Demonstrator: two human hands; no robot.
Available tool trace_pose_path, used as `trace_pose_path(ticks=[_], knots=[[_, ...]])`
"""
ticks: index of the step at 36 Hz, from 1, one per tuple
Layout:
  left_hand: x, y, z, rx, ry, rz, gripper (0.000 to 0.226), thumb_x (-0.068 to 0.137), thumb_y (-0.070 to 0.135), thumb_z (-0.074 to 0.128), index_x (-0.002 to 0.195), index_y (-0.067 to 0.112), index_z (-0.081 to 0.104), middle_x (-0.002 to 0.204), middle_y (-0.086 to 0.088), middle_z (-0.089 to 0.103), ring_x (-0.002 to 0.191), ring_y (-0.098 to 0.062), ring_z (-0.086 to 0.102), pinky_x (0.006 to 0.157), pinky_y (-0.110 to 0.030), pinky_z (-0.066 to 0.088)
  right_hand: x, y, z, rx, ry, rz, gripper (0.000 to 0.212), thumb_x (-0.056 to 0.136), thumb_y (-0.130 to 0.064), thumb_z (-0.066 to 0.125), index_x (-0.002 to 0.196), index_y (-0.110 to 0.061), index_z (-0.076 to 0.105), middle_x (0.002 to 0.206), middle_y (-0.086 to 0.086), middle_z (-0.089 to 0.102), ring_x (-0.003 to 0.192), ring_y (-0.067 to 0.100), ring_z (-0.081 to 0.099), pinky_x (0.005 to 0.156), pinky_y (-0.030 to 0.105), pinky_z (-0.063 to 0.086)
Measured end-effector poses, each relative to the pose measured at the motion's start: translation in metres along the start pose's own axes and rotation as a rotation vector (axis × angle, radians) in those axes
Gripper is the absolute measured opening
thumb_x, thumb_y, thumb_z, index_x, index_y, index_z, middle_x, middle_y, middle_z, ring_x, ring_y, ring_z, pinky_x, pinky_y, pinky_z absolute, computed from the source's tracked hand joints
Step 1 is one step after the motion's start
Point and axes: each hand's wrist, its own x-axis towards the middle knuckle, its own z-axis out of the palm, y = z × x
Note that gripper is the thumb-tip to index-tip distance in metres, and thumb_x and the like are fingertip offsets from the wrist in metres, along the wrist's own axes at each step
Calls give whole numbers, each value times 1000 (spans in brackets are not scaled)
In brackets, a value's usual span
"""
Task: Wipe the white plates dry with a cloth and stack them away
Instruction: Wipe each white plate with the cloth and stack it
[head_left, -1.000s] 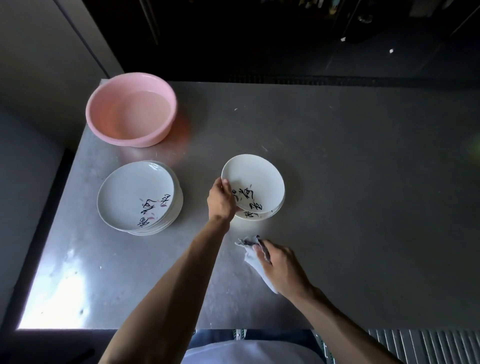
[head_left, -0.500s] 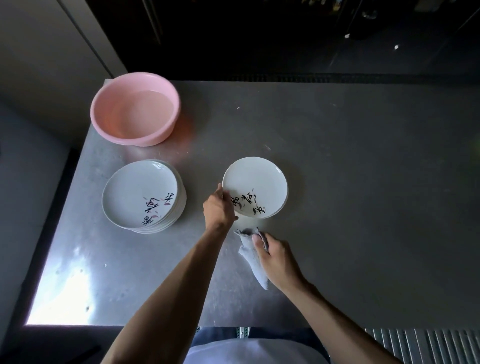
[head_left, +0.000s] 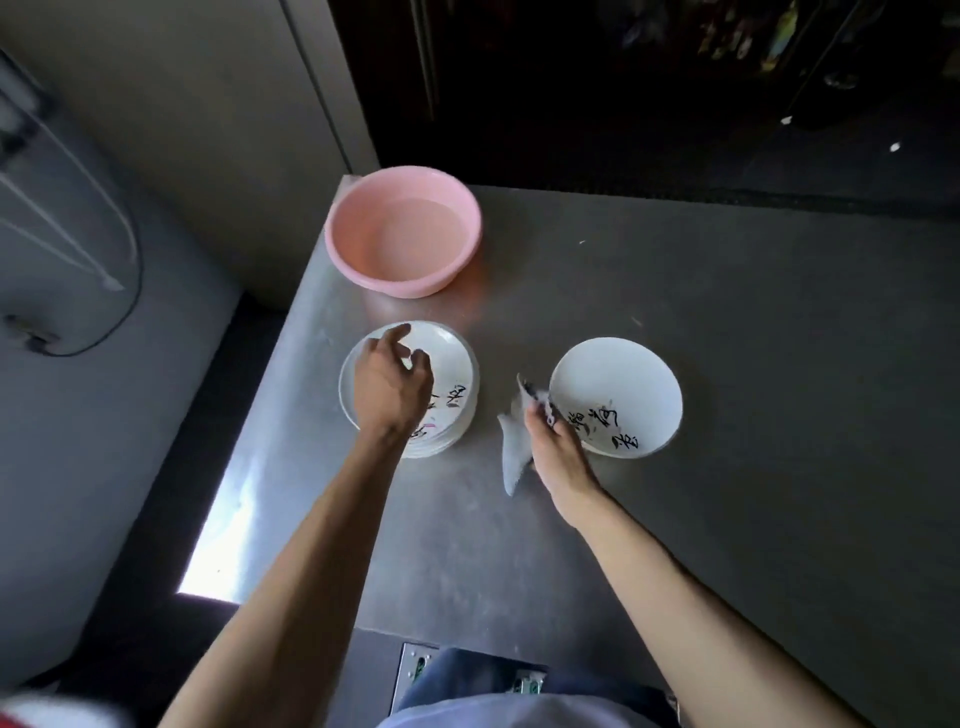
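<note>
Counter: grey metal counter (head_left: 727, 312) is filling most of the view, catching a bright glare along its near left edge, with a dark room lying beyond.
Basin: pink basin (head_left: 415, 287) is sitting at the far left corner, seemingly holding water.
Left stack: left stack (head_left: 451, 358) of white plates with black brush lettering is standing just in front of the basin.
Left hand: left hand (head_left: 392, 387) is hovering over the top plate of that pile, fingers spread and loosely curled, holding nothing. I cannot tell whether the fingertips are touching the plate.
Right hand: right hand (head_left: 556, 452) is gripping the cloth (head_left: 511, 460), fingers curled round its bunched upper part, just beside the near left rim of the right-hand plate (head_left: 615, 387).
Cloth: its pale loose end is trailing from the fist towards the counter.
Right-hand plate: it is lying flat and face up, apart from the left stack. How many more are lying beneath it cannot be told.
Step in hand: judging by the reach, the person is fetching the next plate for drying, and the right-hand plate is probably serving as the finished pile.
Next move: it is calling for thumb and fingers closing on the top plate's rim alone, lifting it without dragging its neighbour, then bringing it to the cloth.
</note>
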Motion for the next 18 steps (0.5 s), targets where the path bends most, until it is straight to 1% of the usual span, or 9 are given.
trace_pose_path(ticks=[2, 5, 7, 10, 11, 13, 16, 17, 18], knots=[[8, -20, -21, 33, 44, -60, 51, 98, 17, 57, 148, 14, 56, 134, -16, 60, 121, -38, 59, 109, -45, 46, 13, -13, 19, 2, 19, -18, 29, 105, -43, 43, 132, -38, 53, 125, -20, 56, 120, 2, 50, 111, 36, 40], [13, -46, -42, 51, -2, -174, 60, 99, 21, 55, 157, 10, 44, 148, -23, 47, 137, -42, 45, 116, -47, 39, 23, -30, 45, 43, 62, -62, 23, 105, -41, 45, 126, -38, 53, 115, -22, 57, 116, 1, 50, 94, 13, 35], [14, -62, -47, 34, -76, -246, 59, 101, 24, 52, 156, 5, 43, 149, -25, 45, 139, -44, 43, 115, -49, 41, 25, -37, 58, 24, 79, -71, 20, 104, -39, 45, 122, -37, 54, 113, -21, 60, 107, 2, 55, 78, 3, 36], [12, -74, -48, -28, -141, -281, 46, 96, 25, 50, 126, -9, 58, 126, -34, 58, 126, -49, 51, 103, -54, 49, 23, -41, 74, -82, 9, -108, 35, 107, -35, 40, 138, -27, 53, 129, -6, 63, 86, -1, 58, 70, 18, 45], [10, -75, -46, -61, -148, -279, 40, 90, 27, 49, 107, -6, 62, 114, -36, 62, 122, -50, 54, 96, -55, 50, 22, -41, 78, -117, -13, -133, 38, 108, -31, 38, 143, -25, 49, 135, -1, 60, 83, 1, 54, 70, 22, 44], [7, -77, -43, -126, -135, -273, 22, 77, 31, 44, 76, 11, 53, 98, -38, 62, 115, -51, 56, 87, -54, 54, 18, -38, 83, -181, -18, -166, 39, 108, -26, 37, 146, -21, 46, 141, 8, 54, 83, 4, 50, 75, 26, 39], [5, -77, -42, -215, -98, -249, 16, 76, 32, 44, 71, 18, 49, 87, -37, 57, 112, -52, 58, 85, -54, 55, 14, -35, 84, -250, -2, -176, 41, 108, -24, 38, 148, -14, 41, 145, 8, 45, 119, 22, 56, 77, 26, 40], [4, -76, -42, -218, -75, -242, 18, 78, 33, 43, 72, 16, 50, 82, -31, 55, 110, -51, 59, 85, -53, 54, 12, -33, 84, -256, 8, -174, 41, 108, -23, 37, 148, -14, 42, 144, 7, 47, 119, 17, 58, 76, 29, 46], [3, -74, -42, -218, -50, -234, 23, 79, 34, 43, 73, 14, 52, 81, -25, 55, 106, -50, 58, 84, -52, 53, 10, -33, 84, -255, 16, -159, 40, 108, -24, 37, 147, -16, 42, 142, 6, 50, 106, 6, 64, 77, 35, 52]])
